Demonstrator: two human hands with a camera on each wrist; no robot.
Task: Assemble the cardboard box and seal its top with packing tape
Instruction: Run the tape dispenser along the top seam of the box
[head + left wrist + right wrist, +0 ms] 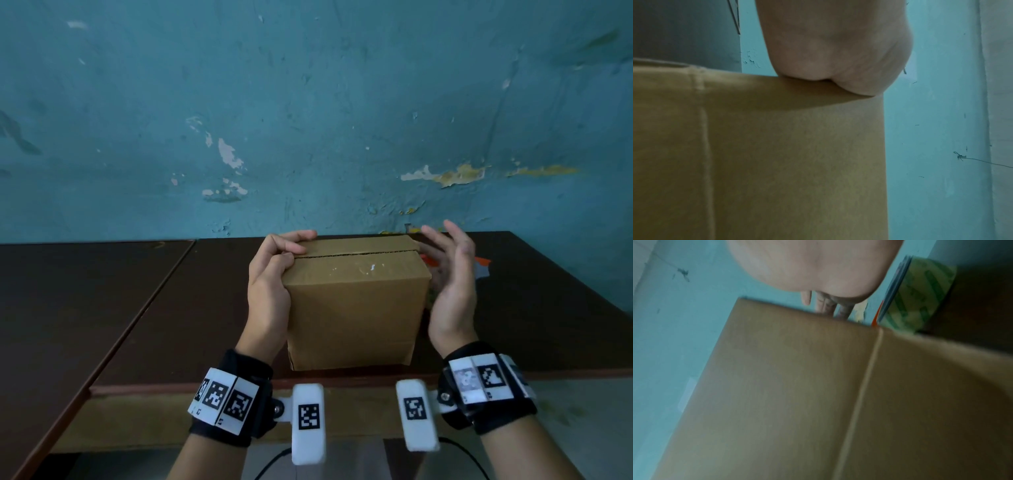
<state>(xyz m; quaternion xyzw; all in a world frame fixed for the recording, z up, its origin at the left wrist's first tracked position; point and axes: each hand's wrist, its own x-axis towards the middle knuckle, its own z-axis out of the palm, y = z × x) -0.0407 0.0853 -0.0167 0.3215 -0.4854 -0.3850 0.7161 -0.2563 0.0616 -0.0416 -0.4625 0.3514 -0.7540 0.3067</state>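
Observation:
A brown cardboard box (352, 308) stands upright on the dark table (171, 308), its two top flaps folded down with a thin seam between them. My left hand (274, 270) grips the box's upper left corner, with fingers curled over the top and the thumb on the near flap. My right hand (448, 274) hovers just off the box's right side, fingers straight and spread, touching nothing I can see. A roll of packing tape (920, 293) in an orange dispenser lies behind that hand. In the left wrist view the palm presses the box edge (818, 91).
The table's front edge (239, 387) runs just below the box. A second table top (68, 308) adjoins on the left across a seam. A peeling teal wall (308, 120) rises right behind the table. A black cable (270, 462) hangs below.

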